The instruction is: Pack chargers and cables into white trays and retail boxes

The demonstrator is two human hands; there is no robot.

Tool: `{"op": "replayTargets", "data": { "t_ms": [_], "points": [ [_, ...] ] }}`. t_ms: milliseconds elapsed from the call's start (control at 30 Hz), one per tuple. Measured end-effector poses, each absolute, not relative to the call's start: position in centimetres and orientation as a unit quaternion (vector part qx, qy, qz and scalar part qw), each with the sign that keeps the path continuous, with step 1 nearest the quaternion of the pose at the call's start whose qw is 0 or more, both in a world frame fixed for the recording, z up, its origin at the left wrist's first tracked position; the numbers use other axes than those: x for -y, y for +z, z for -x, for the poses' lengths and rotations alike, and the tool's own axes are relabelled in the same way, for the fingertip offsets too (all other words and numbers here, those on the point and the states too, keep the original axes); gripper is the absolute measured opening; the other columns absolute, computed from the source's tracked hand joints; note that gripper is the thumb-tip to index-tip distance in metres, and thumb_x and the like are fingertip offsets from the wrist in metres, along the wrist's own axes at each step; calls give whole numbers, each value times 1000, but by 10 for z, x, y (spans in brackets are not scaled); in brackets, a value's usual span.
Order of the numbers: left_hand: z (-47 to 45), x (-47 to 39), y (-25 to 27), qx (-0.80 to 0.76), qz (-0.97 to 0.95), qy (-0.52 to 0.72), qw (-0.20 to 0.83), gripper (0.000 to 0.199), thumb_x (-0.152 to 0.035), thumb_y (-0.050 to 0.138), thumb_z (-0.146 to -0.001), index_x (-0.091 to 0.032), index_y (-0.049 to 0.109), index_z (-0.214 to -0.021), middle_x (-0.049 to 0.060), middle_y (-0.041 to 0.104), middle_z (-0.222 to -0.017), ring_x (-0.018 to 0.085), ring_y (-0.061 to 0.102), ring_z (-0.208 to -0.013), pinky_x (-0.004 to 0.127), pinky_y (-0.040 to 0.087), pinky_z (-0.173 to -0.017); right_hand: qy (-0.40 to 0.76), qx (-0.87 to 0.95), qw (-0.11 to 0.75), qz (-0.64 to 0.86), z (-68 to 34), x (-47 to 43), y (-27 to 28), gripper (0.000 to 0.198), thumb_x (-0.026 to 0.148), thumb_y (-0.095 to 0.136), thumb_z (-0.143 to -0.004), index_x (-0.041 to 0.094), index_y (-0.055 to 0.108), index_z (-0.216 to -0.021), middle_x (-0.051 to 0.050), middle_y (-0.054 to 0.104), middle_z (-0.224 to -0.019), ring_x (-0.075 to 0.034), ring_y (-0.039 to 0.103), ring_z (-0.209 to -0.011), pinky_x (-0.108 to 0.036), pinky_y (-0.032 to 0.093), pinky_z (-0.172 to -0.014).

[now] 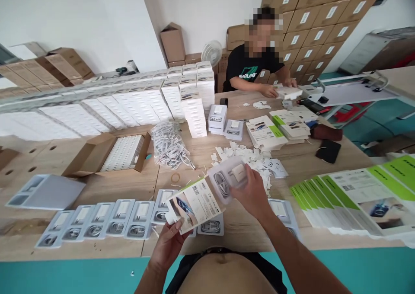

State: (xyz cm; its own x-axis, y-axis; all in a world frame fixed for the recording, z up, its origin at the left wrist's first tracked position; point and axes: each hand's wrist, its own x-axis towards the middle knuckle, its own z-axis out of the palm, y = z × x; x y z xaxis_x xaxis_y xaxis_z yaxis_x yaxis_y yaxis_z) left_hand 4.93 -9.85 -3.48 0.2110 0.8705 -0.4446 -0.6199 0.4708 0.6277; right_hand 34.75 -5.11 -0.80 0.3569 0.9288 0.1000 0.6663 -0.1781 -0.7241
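Observation:
My left hand grips the lower end of a white and green printed packaging box, held tilted above the table. In my right hand is a clear plastic tray holding a white charger plug and a coiled cable. The tray's lower end meets the upper end of the box; whether it sits partly inside is hard to see. Beneath and beside the box lie more filled trays, partly covered by it. To the left runs a row of similar trays.
Flat printed boxes fan out at the right. Small white pieces are scattered mid-table. A bag of cables and a carton of white plugs stand left. Behind, finished boxes are stacked. Across the table a co-worker handles a box.

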Motion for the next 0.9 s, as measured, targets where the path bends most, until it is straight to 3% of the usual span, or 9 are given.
{"op": "replayTargets", "data": {
  "t_ms": [167,233,333,433,533,600,667,767,900],
  "points": [
    [-58,96,-40,-392,-159,498,757,66,-6,64,-81,-31,42,-139,6,72,-116,26,67,-107,38,55,-92,107,552,349,749,-336,51,-8,94,40,71,-68,23,23,-147,-17,42,-136,-40,36,-125,-59,31,-103],
    [-62,95,-44,-386,-154,499,761,66,-6,63,-82,-32,42,-139,6,71,-118,26,66,-109,39,55,-93,169,583,368,704,-332,56,-9,85,45,69,-73,24,30,-146,-14,45,-134,-37,38,-125,-56,33,-104],
    [-75,92,-48,-377,-139,507,763,63,-7,61,-84,-34,42,-138,6,70,-118,24,66,-108,38,55,-92,293,622,408,600,-317,64,-14,47,48,56,-87,32,53,-131,-8,45,-137,-31,34,-132,-50,32,-109],
    [-92,90,-47,-343,-126,535,761,61,-8,59,-86,-38,43,-136,2,69,-121,22,64,-112,39,51,-97,386,546,479,569,-298,68,-17,53,48,60,-86,37,46,-136,-3,31,-150,-30,21,-141,-50,30,-111],
    [-98,87,-40,-307,-156,516,784,59,-11,63,-83,-36,47,-134,3,68,-123,24,60,-118,42,47,-102,511,410,568,498,-291,64,-14,82,46,63,-85,37,13,-149,-7,38,-147,-26,39,-133,-48,39,-105],
    [-93,80,-29,-290,-205,463,812,51,-20,68,-81,-27,54,-129,10,67,-123,30,59,-118,44,47,-99,561,368,600,435,-299,59,-6,86,43,63,-86,35,7,-150,-7,48,-140,-23,49,-124,-45,41,-104],
    [-86,67,-15,-294,-261,430,812,48,-28,70,-80,-21,57,-125,15,66,-123,33,60,-116,44,48,-95,592,381,592,393,-313,54,5,90,39,69,-82,34,10,-150,-7,55,-133,-21,54,-119,-44,42,-103],
    [-87,44,9,-341,-340,439,758,57,-21,74,-76,-26,52,-128,13,67,-122,31,64,-108,39,51,-86,639,420,533,362,-333,51,15,88,34,74,-78,36,20,-147,-6,62,-122,-21,63,-101,-44,48,-92],
    [-112,30,24,-373,-409,455,698,63,-13,75,-72,-29,51,-128,8,71,-112,26,67,-94,33,53,-75,621,404,540,399,-336,54,10,59,35,75,-76,33,47,-129,-3,66,-108,-19,65,-85,-36,52,-76]
  ]
}}
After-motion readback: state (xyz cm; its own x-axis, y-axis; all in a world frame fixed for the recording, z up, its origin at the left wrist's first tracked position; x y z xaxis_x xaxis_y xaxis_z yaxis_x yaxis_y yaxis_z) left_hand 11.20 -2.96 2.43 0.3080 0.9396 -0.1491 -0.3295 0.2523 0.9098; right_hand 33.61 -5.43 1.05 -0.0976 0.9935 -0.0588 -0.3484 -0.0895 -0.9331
